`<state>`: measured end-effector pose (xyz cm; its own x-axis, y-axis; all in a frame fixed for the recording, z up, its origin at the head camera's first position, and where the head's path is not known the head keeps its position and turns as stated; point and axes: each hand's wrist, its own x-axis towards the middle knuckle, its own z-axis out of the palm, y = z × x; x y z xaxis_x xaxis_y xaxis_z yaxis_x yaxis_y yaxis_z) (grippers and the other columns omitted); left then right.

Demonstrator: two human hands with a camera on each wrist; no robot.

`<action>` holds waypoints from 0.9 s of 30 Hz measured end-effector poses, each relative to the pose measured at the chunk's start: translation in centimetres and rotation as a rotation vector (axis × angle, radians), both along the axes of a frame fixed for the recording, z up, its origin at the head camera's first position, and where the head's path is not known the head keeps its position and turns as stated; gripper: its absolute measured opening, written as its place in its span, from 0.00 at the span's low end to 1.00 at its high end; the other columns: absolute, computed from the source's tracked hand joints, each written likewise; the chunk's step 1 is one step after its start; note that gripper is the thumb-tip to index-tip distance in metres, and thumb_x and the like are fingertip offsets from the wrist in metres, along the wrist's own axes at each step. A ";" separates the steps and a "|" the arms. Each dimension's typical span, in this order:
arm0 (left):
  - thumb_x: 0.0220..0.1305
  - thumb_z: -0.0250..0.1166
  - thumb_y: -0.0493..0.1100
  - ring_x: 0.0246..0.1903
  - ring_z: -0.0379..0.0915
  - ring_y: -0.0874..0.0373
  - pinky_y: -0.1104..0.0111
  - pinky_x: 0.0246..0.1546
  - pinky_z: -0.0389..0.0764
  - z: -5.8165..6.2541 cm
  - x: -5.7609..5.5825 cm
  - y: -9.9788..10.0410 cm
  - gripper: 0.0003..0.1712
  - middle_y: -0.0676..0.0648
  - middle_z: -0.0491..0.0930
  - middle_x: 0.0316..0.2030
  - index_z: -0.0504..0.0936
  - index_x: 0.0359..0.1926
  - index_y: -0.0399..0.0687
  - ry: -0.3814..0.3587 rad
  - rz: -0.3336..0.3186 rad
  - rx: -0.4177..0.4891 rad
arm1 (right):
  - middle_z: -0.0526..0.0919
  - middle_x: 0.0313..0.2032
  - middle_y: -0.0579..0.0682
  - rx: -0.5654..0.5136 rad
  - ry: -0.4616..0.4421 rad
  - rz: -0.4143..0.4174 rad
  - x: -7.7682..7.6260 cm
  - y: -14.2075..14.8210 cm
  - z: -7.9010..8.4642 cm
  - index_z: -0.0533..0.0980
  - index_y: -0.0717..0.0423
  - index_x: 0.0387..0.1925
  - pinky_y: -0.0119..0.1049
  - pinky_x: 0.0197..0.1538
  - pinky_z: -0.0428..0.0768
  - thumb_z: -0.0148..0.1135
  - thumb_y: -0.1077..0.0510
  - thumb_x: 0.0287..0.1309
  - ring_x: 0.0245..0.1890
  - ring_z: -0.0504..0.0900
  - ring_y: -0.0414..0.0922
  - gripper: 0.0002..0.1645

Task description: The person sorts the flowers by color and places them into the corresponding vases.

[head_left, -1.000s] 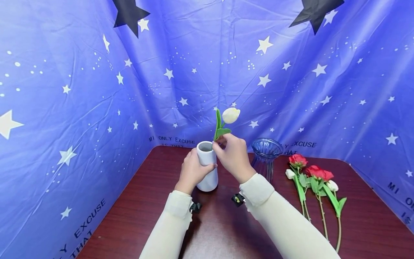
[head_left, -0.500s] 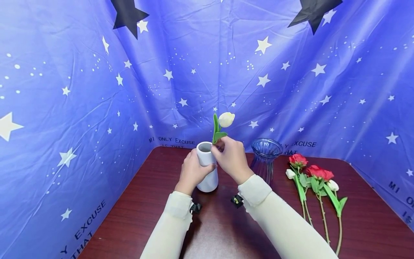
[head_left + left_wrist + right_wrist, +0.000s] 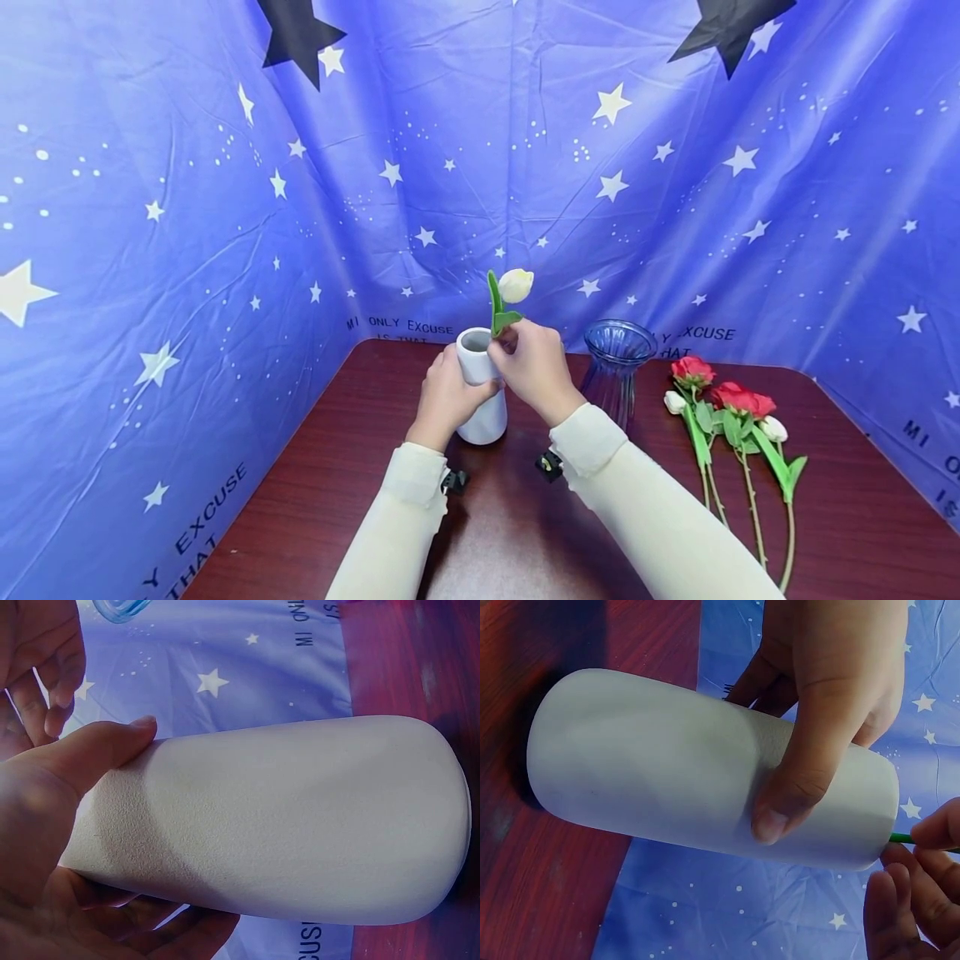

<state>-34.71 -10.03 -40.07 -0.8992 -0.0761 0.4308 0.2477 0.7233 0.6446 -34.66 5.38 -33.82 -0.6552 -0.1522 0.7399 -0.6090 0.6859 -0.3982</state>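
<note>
A white vase stands upright on the table, its round mouth facing up. My left hand grips it around the upper body, thumb across the near side, as the left wrist view shows on the vase wall. At the rim, my right hand pinches a white tulip with green leaves just below the bloom. In the right wrist view its green stem passes between finger and thumb at the vase's mouth; the lower stem is hidden, apparently inside the vase.
A blue glass vase stands behind the right hand. Red roses and white tulips lie on the dark red wooden table at the right. Blue star-printed cloth walls off the back and sides.
The tulip has sunk lower and shifted a little left, the right hand moving down with it. The left hand and the white vase have stayed in place.
</note>
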 end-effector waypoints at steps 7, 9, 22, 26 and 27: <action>0.48 0.79 0.61 0.44 0.82 0.44 0.51 0.43 0.83 -0.1 0.0 -0.1 0.46 0.42 0.81 0.46 0.74 0.62 0.42 0.005 0.000 0.000 | 0.70 0.16 0.46 0.039 0.037 0.049 -0.4 -0.2 -0.3 0.70 0.51 0.15 0.40 0.26 0.69 0.67 0.64 0.50 0.20 0.69 0.45 0.16; 0.48 0.78 0.61 0.44 0.82 0.44 0.51 0.44 0.83 -0.1 -0.1 -0.1 0.45 0.42 0.81 0.47 0.74 0.62 0.42 0.002 -0.002 -0.001 | 0.72 0.19 0.47 0.001 -0.027 0.043 -0.3 -0.2 -0.3 0.71 0.50 0.16 0.40 0.26 0.70 0.66 0.61 0.51 0.22 0.71 0.45 0.14; 0.47 0.78 0.62 0.44 0.81 0.44 0.51 0.43 0.83 0.0 -0.2 0.0 0.46 0.42 0.80 0.45 0.74 0.60 0.41 0.013 0.002 -0.016 | 0.67 0.16 0.45 0.049 -0.176 -0.028 0.1 -0.2 -0.1 0.68 0.48 0.16 0.39 0.22 0.66 0.61 0.53 0.56 0.19 0.70 0.45 0.17; 0.47 0.78 0.63 0.44 0.81 0.45 0.52 0.43 0.83 -0.1 -0.2 0.0 0.46 0.43 0.80 0.46 0.74 0.60 0.42 0.017 0.002 -0.017 | 0.67 0.16 0.45 0.029 -0.208 -0.006 0.1 -0.1 -0.1 0.67 0.49 0.17 0.39 0.22 0.66 0.60 0.53 0.56 0.18 0.68 0.44 0.16; 0.47 0.78 0.63 0.44 0.81 0.45 0.52 0.43 0.83 0.0 -0.2 0.0 0.46 0.43 0.80 0.46 0.74 0.60 0.42 0.018 0.001 -0.015 | 0.67 0.16 0.45 0.026 -0.213 -0.002 0.1 -0.1 -0.2 0.67 0.49 0.18 0.39 0.22 0.66 0.60 0.53 0.56 0.18 0.68 0.44 0.15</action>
